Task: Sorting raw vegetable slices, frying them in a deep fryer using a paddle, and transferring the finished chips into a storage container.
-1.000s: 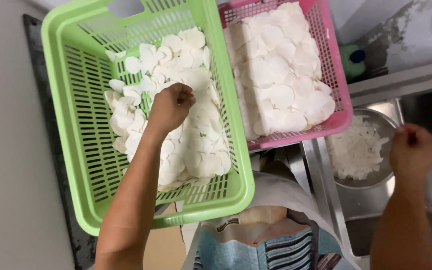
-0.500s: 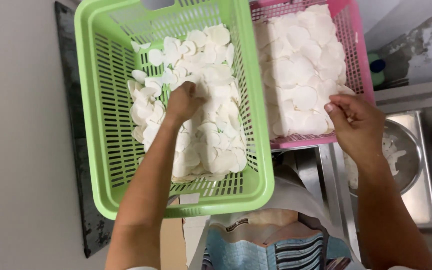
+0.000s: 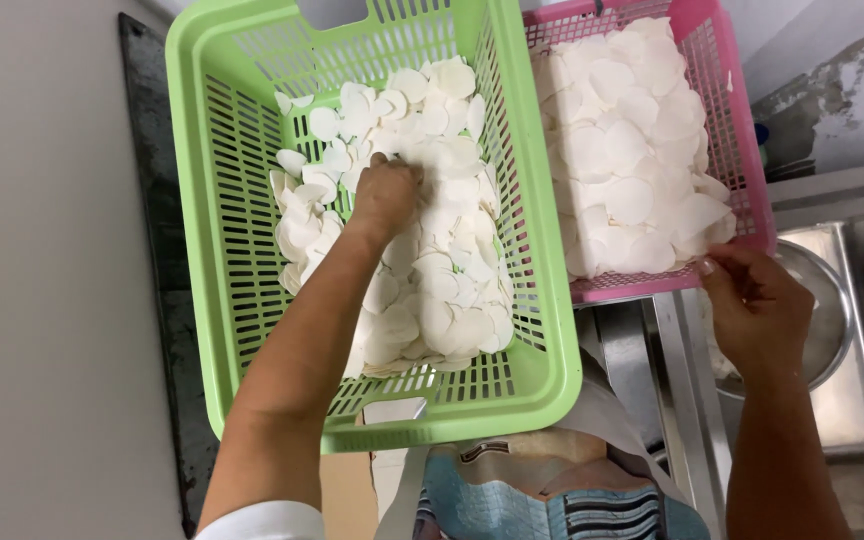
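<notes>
A person is working over two plastic baskets of thin white round slices, seen from above. The left hand, in the upper middle of the frame, is reaching into the green basket and resting knuckles-up on the heap of white slices; its fingers are curled down into the pile, though whether they are pinching any slice cannot be told from this angle. The slices are lying in a loose mound along the middle and right of the green basket, with bare slotted floor showing at its left.

The right hand, at the right of the frame, is sitting at the near corner of the pink basket — fingers bent and drawn together, fingertips touching the basket's lower rim. That basket, in the upper right, is holding larger white slices piled nearly to its edge. Just beneath the right hand a round metal bowl is sitting in a steel sink. A dark strip is running down the left side beside a pale wall — the baskets touching side by side.
</notes>
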